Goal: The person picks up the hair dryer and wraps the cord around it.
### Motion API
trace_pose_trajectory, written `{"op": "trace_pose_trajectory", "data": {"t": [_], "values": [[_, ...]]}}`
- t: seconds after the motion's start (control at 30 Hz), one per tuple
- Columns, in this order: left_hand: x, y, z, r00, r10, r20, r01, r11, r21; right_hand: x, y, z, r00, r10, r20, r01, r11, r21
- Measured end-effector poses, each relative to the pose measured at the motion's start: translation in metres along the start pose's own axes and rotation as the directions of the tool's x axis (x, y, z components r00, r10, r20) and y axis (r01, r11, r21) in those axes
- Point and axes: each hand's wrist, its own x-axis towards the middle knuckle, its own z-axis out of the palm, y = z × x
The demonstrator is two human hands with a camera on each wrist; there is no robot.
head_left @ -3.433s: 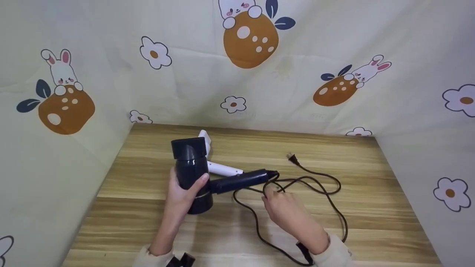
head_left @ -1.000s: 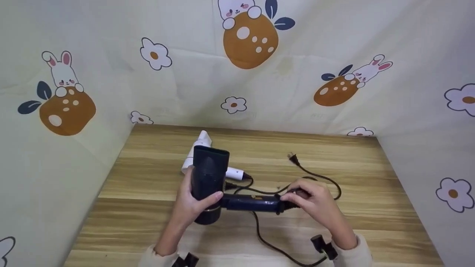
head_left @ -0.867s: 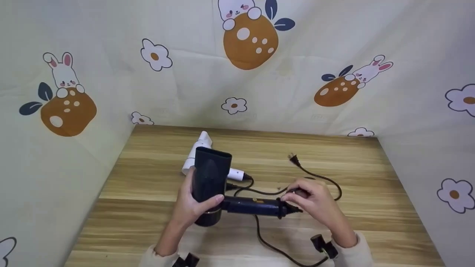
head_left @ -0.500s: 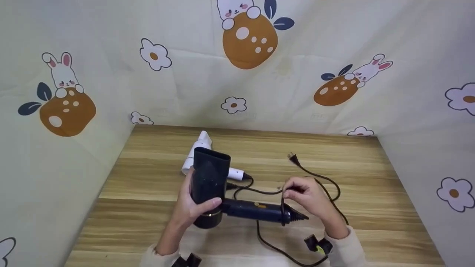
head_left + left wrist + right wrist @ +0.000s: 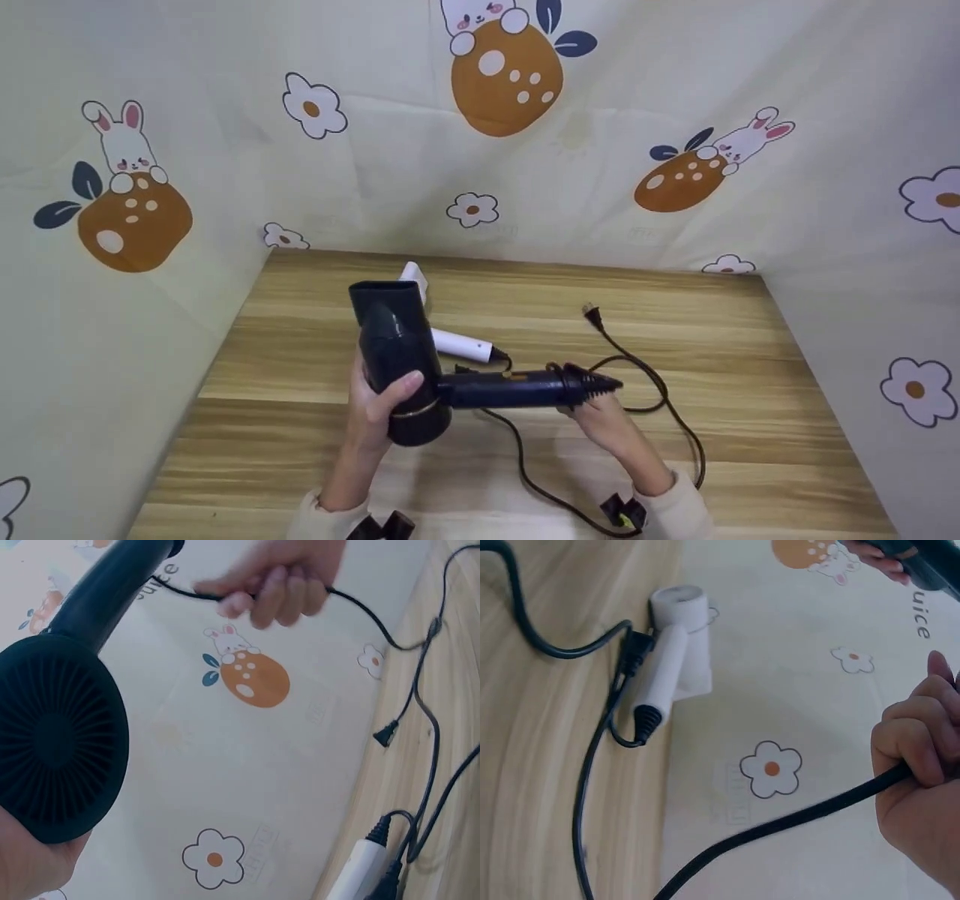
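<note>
My left hand [image 5: 367, 420] grips the barrel of a dark hair dryer [image 5: 396, 341], thumb across its front, with the flat nozzle pointing away from me. The dryer is held up over the table, its handle reaching right; its round ribbed rear grille [image 5: 56, 739] faces the left wrist camera. Just below the handle's end, my right hand [image 5: 611, 431] has its fingers curled round the dryer's black cord [image 5: 780, 823]. In the head view the handle's end partly hides those fingers. Behind the dark dryer lies a white hair dryer [image 5: 461, 345], partly covered by it.
The wooden table [image 5: 262, 435] has patterned cloth [image 5: 375, 180] rising behind it and at both sides. A black plug [image 5: 592, 318] lies at the back right, with cord looping toward the front right. Another plug [image 5: 635, 651] rests against the white dryer's handle.
The dark dryer has shifted left and up in the head view, its handle now nearly level. My right hand has gone from pinching the cord above the handle's end to gripping it below.
</note>
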Motion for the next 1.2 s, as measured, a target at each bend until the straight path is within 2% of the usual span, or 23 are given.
{"op": "trace_pose_trajectory", "data": {"t": [0.07, 0.1, 0.27, 0.43, 0.53, 0.6, 0.73, 0.8, 0.9, 1.0, 1.1, 1.2], "values": [[0.001, 0.001, 0.002, 0.999, 0.013, -0.039, -0.014, 1.0, -0.01, -0.001, 0.001, 0.004, 1.0, -0.004, -0.018, 0.004, 0.999, -0.05], [0.002, 0.001, 0.002, 0.998, 0.02, -0.06, -0.02, 1.0, 0.003, -0.002, 0.0, 0.005, 1.0, 0.01, -0.023, -0.011, 0.999, -0.037], [0.003, -0.001, 0.004, 0.987, 0.042, -0.155, -0.026, 0.994, 0.104, -0.003, -0.004, 0.01, 0.994, -0.088, -0.064, 0.069, 0.965, -0.252], [0.006, -0.004, 0.004, 0.975, 0.073, -0.21, -0.029, 0.978, 0.205, -0.008, -0.014, 0.007, 0.98, -0.177, -0.088, 0.112, 0.863, -0.492], [0.008, -0.006, 0.002, 0.968, 0.101, -0.229, -0.036, 0.961, 0.274, -0.012, -0.021, 0.004, 0.977, -0.196, -0.089, 0.108, 0.805, -0.583], [0.01, -0.007, 0.0, 0.964, 0.127, -0.233, -0.046, 0.945, 0.324, -0.014, -0.025, 0.002, 0.974, -0.209, -0.088, 0.112, 0.779, -0.617], [0.012, -0.012, -0.002, 0.961, 0.168, -0.22, -0.069, 0.915, 0.397, -0.017, -0.033, -0.001, 0.962, -0.261, -0.077, 0.148, 0.739, -0.657], [0.013, -0.014, -0.003, 0.963, 0.17, -0.207, -0.068, 0.904, 0.423, -0.017, -0.037, -0.001, 0.957, -0.286, -0.056, 0.18, 0.731, -0.658], [0.012, -0.016, -0.002, 0.972, 0.152, -0.177, -0.057, 0.891, 0.45, -0.016, -0.044, -0.004, 0.951, -0.308, -0.004, 0.23, 0.716, -0.659], [0.012, -0.016, -0.001, 0.984, 0.131, -0.119, -0.058, 0.874, 0.482, -0.012, -0.05, -0.009, 0.946, -0.323, 0.028, 0.257, 0.697, -0.669], [0.011, -0.015, -0.001, 0.993, 0.104, -0.059, -0.061, 0.864, 0.499, -0.006, -0.054, -0.016, 0.937, -0.347, 0.032, 0.281, 0.7, -0.657], [0.01, -0.015, -0.003, 0.996, 0.084, -0.006, -0.07, 0.865, 0.497, -0.001, -0.056, -0.023, 0.929, -0.37, 0.031, 0.308, 0.722, -0.619]]}}
